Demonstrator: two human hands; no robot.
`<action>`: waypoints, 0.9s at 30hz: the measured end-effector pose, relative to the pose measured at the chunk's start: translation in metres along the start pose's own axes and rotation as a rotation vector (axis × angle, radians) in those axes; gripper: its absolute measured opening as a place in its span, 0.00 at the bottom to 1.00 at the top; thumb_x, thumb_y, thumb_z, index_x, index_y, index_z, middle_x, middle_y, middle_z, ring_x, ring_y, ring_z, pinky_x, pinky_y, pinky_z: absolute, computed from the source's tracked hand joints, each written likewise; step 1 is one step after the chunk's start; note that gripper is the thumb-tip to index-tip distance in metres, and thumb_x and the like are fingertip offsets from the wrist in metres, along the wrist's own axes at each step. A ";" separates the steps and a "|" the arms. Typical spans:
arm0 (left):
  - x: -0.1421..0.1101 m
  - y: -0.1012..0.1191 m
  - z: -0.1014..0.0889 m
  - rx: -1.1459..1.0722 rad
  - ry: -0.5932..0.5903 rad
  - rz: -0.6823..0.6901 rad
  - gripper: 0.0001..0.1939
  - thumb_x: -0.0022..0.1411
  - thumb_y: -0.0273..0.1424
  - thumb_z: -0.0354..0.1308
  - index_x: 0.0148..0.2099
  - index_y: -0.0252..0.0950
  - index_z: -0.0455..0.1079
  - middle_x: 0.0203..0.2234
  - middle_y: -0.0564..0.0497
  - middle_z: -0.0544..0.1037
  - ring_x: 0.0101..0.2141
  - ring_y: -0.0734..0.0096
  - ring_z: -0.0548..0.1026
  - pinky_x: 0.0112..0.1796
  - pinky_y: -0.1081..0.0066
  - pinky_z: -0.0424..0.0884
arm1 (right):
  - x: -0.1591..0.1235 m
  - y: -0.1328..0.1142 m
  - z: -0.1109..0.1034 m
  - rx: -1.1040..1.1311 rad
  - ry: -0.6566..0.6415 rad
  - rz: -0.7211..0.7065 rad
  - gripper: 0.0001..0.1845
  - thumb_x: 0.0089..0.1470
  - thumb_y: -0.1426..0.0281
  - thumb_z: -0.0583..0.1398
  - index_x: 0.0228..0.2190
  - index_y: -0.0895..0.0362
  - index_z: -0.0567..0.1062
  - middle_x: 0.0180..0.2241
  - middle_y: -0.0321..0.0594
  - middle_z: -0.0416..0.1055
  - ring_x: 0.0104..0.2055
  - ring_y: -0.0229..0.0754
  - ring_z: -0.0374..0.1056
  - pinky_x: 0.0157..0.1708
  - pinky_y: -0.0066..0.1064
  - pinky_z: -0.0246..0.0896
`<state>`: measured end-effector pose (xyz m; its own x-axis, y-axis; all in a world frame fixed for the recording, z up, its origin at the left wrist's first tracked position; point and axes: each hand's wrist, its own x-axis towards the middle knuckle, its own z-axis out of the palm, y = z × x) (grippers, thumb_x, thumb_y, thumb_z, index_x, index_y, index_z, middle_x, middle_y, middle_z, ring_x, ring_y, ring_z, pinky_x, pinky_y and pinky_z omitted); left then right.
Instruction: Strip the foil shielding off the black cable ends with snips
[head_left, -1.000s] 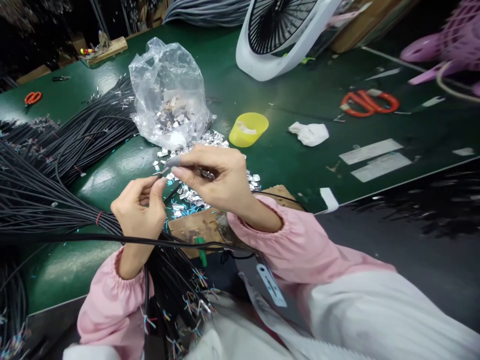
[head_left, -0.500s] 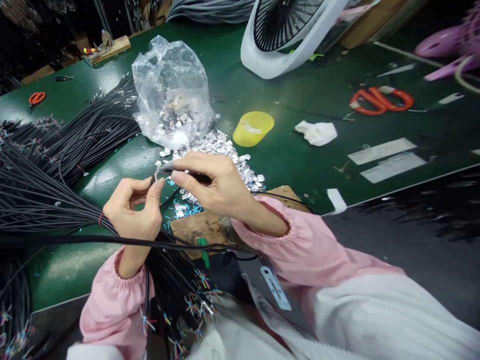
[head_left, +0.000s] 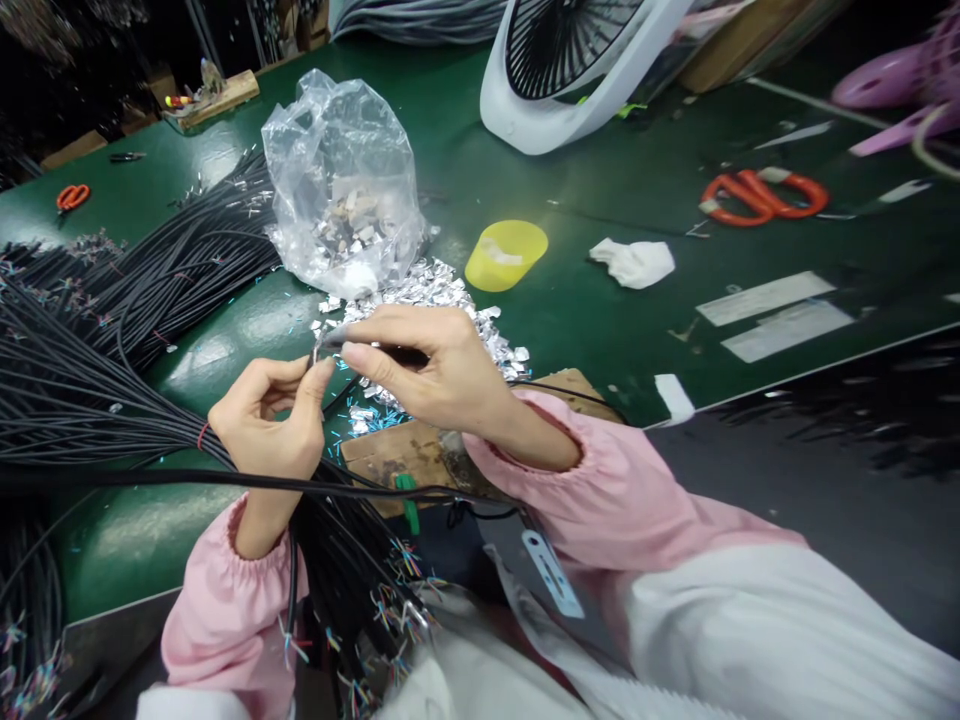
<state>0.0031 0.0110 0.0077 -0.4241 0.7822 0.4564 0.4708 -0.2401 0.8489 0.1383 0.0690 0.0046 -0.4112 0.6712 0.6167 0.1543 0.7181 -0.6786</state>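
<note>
Thumb and forefinger of my left hand point(head_left: 274, 420) pinch the end of a black cable, where a short silvery stripped part point(head_left: 317, 347) sticks up. Close against it, my right hand point(head_left: 431, 360) is closed around a slim dark tool point(head_left: 405, 354) whose kind I cannot make out; the fingers cover most of it. Both hands are over a pile of silver foil scraps point(head_left: 439, 290) and blue bits of insulation point(head_left: 379, 420). Under my left hand hangs a bundle of black cables point(head_left: 352, 530) with coloured wire ends.
Cable bundles point(head_left: 112, 370) cover the left. Behind the hands stands a clear plastic bag point(head_left: 337, 150) of scraps. A yellow cup-like piece point(head_left: 506, 255), crumpled white paper point(head_left: 634, 262), orange-handled scissors point(head_left: 765, 197) and a white fan point(head_left: 525, 125) lie or stand on the green table point(head_left: 600, 340).
Both hands keep their hold and stay almost in place. My left thumb has shifted slightly right, closer to the right fingertips.
</note>
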 end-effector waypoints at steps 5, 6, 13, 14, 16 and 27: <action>0.000 0.000 0.000 0.015 0.010 0.010 0.06 0.50 0.29 0.63 0.25 0.34 0.70 0.13 0.59 0.68 0.14 0.83 0.65 0.15 0.81 0.61 | 0.000 0.000 -0.001 -0.013 -0.006 -0.001 0.13 0.56 0.68 0.56 0.30 0.62 0.79 0.24 0.39 0.73 0.25 0.32 0.64 0.25 0.25 0.57; -0.001 -0.001 0.000 0.017 0.014 0.016 0.06 0.50 0.29 0.63 0.25 0.34 0.70 0.13 0.59 0.68 0.14 0.83 0.65 0.15 0.81 0.61 | 0.000 0.000 -0.001 -0.015 -0.009 0.002 0.13 0.56 0.68 0.56 0.30 0.62 0.79 0.24 0.39 0.72 0.25 0.33 0.64 0.25 0.25 0.57; -0.002 -0.002 0.001 0.036 0.014 0.024 0.06 0.50 0.29 0.63 0.25 0.34 0.70 0.16 0.57 0.71 0.15 0.82 0.66 0.16 0.80 0.62 | 0.000 0.000 0.000 -0.033 0.002 0.013 0.12 0.55 0.67 0.57 0.31 0.60 0.79 0.26 0.38 0.74 0.25 0.32 0.64 0.26 0.25 0.57; -0.002 -0.003 0.001 0.040 0.018 0.027 0.06 0.50 0.29 0.63 0.25 0.34 0.70 0.16 0.57 0.71 0.15 0.82 0.66 0.17 0.80 0.62 | -0.001 -0.001 0.000 -0.042 0.005 0.019 0.12 0.55 0.67 0.57 0.31 0.60 0.79 0.26 0.39 0.74 0.25 0.32 0.65 0.26 0.25 0.57; -0.001 -0.003 0.001 0.041 0.009 0.027 0.06 0.51 0.30 0.63 0.25 0.34 0.71 0.15 0.58 0.69 0.15 0.82 0.66 0.16 0.80 0.61 | -0.001 -0.001 0.001 -0.059 0.016 0.025 0.12 0.54 0.68 0.58 0.31 0.60 0.79 0.26 0.39 0.74 0.26 0.33 0.66 0.26 0.25 0.58; 0.013 0.009 -0.014 -0.456 -0.651 -0.391 0.21 0.55 0.43 0.58 0.20 0.31 0.64 0.11 0.58 0.59 0.09 0.88 0.52 0.11 0.80 0.45 | 0.005 0.000 -0.011 0.180 -0.017 0.047 0.12 0.53 0.66 0.59 0.34 0.61 0.78 0.27 0.37 0.71 0.25 0.30 0.61 0.24 0.23 0.56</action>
<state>-0.0094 0.0108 0.0251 0.0999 0.9949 -0.0129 -0.0285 0.0158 0.9995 0.1459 0.0749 0.0120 -0.4229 0.6992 0.5764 0.0112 0.6401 -0.7682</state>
